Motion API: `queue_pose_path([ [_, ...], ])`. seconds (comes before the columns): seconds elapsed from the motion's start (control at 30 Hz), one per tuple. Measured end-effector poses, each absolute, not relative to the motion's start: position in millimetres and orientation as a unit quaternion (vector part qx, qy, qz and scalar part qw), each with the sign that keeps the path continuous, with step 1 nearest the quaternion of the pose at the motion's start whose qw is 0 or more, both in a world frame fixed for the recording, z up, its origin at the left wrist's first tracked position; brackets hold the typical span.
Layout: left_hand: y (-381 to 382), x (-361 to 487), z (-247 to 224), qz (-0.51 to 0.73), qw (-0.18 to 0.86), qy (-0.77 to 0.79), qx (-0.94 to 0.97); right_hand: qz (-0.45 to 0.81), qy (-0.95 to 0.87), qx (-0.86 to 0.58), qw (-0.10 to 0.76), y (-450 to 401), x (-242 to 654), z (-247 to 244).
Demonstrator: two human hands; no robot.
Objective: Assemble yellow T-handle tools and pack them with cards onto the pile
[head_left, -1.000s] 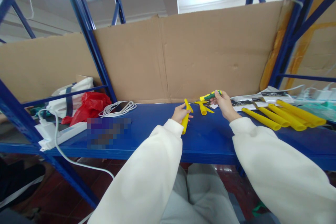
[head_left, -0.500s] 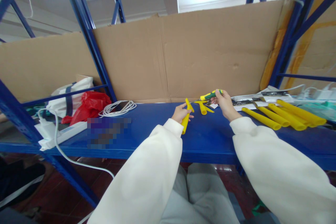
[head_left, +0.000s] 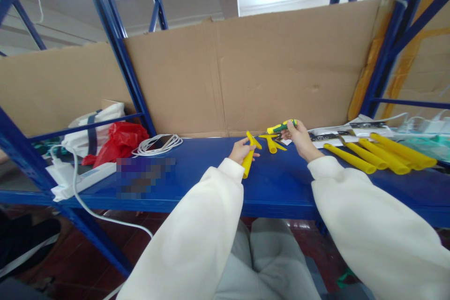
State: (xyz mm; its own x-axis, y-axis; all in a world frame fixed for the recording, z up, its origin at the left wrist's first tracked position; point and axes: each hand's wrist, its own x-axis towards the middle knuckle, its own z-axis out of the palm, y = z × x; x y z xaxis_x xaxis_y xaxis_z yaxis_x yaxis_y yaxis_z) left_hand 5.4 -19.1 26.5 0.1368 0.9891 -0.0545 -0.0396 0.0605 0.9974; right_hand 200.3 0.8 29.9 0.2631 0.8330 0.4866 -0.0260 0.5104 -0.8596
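Observation:
My left hand (head_left: 240, 151) is closed around a yellow handle-like piece (head_left: 248, 165) with a flared, T-shaped head, held above the blue shelf (head_left: 211, 164). In my right hand (head_left: 300, 138) is a screwdriver (head_left: 281, 127) with a green and yellow handle. Its thin metal shaft points left and reaches the head of the yellow piece; whether the tip sits in a screw is too small to tell. Between my hands, a second yellow T-shaped piece (head_left: 271, 145) lies on the shelf.
Several yellow tubes (head_left: 351, 159) lie at the right, beside flat black-and-white packages (head_left: 326, 137). At the left are a coiled white cable (head_left: 158, 145), a red plastic bag (head_left: 123, 143) and a white power strip (head_left: 87, 180). A cardboard panel (head_left: 281, 75) closes the back.
The screwdriver and the yellow piece have shifted very slightly left. Both hands keep their hold.

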Motion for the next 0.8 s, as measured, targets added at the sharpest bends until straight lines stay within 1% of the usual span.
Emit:
queue_pose_path([
  [0.37,-21.7,6.1,29.0,0.477,0.551,0.473,0.495,0.288,-0.59,-0.346,0.67,-0.8,200.8,29.0],
  [0.8,-19.9,5.9,28.9,0.478,0.549,0.477,0.492,0.289,-0.589,-0.345,0.671,-4.7,200.4,30.1],
])
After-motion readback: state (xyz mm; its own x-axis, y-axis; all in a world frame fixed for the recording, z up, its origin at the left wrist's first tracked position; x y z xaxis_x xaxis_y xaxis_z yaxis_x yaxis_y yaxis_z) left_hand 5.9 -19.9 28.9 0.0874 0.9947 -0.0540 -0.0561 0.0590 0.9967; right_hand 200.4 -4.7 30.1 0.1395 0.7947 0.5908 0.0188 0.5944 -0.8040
